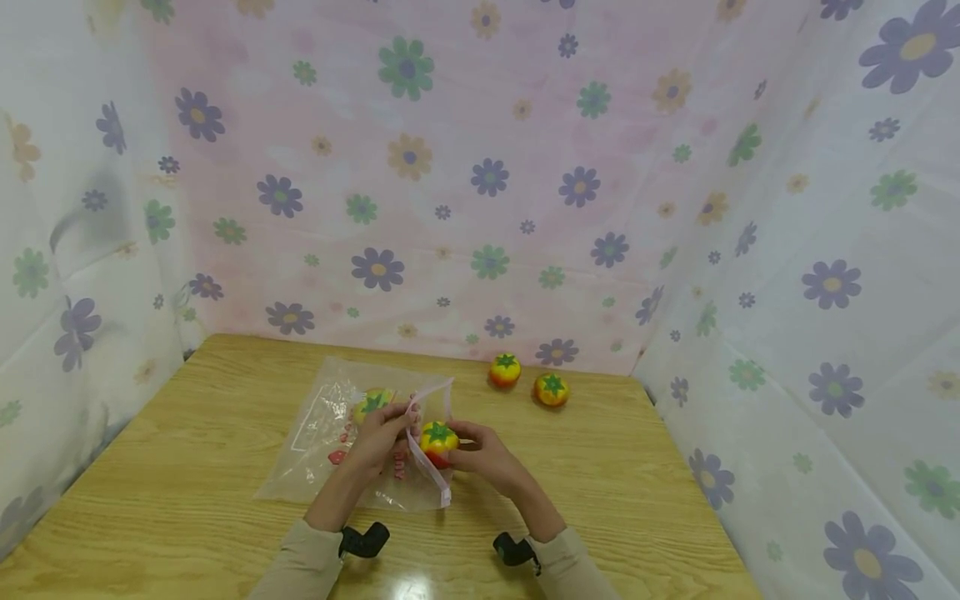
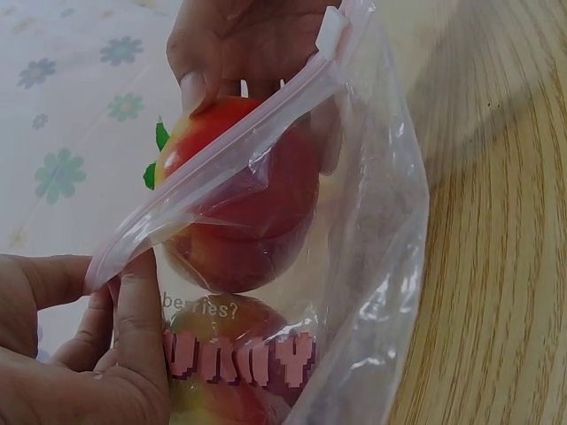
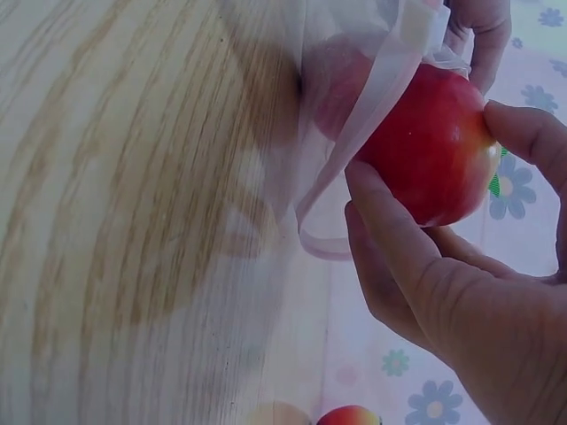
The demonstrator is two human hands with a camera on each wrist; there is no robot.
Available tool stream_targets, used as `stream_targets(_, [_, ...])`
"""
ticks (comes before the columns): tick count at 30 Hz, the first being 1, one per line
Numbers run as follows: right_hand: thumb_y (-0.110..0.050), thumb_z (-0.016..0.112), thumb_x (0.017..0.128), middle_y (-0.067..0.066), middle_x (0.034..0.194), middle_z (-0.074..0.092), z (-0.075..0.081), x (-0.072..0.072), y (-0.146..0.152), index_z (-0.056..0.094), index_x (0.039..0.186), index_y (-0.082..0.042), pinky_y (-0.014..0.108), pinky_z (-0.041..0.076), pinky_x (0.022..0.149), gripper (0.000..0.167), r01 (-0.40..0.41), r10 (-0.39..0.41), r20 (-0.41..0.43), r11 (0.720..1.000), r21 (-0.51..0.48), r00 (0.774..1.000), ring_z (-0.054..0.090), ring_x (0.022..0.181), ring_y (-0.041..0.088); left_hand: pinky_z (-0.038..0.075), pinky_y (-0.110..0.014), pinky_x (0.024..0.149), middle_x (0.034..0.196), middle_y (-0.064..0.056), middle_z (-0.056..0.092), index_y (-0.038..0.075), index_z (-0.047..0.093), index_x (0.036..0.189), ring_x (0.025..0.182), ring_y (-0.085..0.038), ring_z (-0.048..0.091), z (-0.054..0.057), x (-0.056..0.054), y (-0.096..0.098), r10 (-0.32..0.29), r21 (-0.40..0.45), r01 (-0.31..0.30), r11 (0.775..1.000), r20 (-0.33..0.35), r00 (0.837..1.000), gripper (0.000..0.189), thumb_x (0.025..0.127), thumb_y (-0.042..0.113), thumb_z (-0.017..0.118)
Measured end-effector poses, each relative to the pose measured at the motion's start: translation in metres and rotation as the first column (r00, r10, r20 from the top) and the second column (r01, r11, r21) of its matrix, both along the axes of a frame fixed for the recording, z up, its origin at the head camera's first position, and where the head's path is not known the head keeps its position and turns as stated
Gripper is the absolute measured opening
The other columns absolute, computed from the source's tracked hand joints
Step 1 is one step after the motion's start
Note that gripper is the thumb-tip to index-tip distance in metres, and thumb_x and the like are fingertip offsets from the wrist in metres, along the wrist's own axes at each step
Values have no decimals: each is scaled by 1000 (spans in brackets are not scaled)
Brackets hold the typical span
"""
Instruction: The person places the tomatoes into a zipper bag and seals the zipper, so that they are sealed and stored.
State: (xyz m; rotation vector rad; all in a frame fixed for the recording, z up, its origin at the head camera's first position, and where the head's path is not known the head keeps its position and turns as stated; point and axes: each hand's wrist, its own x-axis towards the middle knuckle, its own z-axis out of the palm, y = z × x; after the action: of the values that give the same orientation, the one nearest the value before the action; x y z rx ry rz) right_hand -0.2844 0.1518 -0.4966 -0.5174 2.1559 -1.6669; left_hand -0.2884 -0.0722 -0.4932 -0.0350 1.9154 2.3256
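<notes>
A clear zip bag (image 1: 303, 454) with pink lettering lies on the table, its pink zip edge (image 2: 199, 181) parted. My left hand (image 1: 377, 440) pinches that edge between thumb and fingers. At the mouth, my right hand (image 1: 491, 460) grips a red-and-yellow tomato (image 1: 438, 442) with a green leafy top, thumb on one side and fingers on the other. In the left wrist view the tomato is partly behind the bag's film. Inside the bag lies another tomato (image 1: 369, 405), partly hidden by the left hand. A white slider (image 3: 416, 25) sits at one end of the zip.
Two more tomatoes stand at the back of the wooden table (image 1: 600, 492): one (image 1: 505, 370) near the back edge, the other (image 1: 551, 390) to its right. Flower-printed cloth (image 1: 442, 233) hangs behind the table and along both sides.
</notes>
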Motion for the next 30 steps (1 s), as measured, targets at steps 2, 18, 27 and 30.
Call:
stream_targets(2, [-18, 67, 100, 20, 149, 49, -1, 0, 0, 43, 152, -1, 39, 56, 96, 59, 3, -3, 4, 1000, 1, 1000, 58, 126, 34, 41, -19, 54, 83, -4, 64, -8, 59, 130, 68, -11, 54, 0, 0, 0, -6, -2, 6, 1000, 1, 1000, 33, 106, 14, 56])
stream_targets(18, [-13, 67, 98, 22, 151, 45, -4, -1, -10, 44, 151, 0, 43, 55, 98, 59, 47, -46, -85, 999, 6, 995, 52, 131, 41, 43, -18, 55, 85, -5, 64, -5, 62, 126, 72, -13, 56, -3, -2, 2, -4, -9, 4, 1000, 5, 1000, 29, 106, 14, 56])
stream_targets(27, [-10, 70, 94, 22, 145, 50, -6, -2, -19, 48, 148, -1, 39, 57, 91, 58, 75, -73, -124, 997, 12, 990, 56, 125, 40, 47, -19, 57, 84, -5, 64, -7, 62, 126, 72, -12, 58, -2, -2, 4, -16, 0, 16, 1000, -18, 1000, 30, 106, 14, 57])
stream_targets(30, [-8, 70, 93, 23, 144, 50, -7, -4, -20, 48, 147, 1, 39, 57, 91, 59, 74, -72, -135, 997, 5, 988, 56, 124, 40, 50, -19, 59, 84, -5, 64, -9, 61, 128, 72, -12, 59, 0, -2, 5, -12, 11, 12, 1000, -15, 1000, 31, 105, 12, 58])
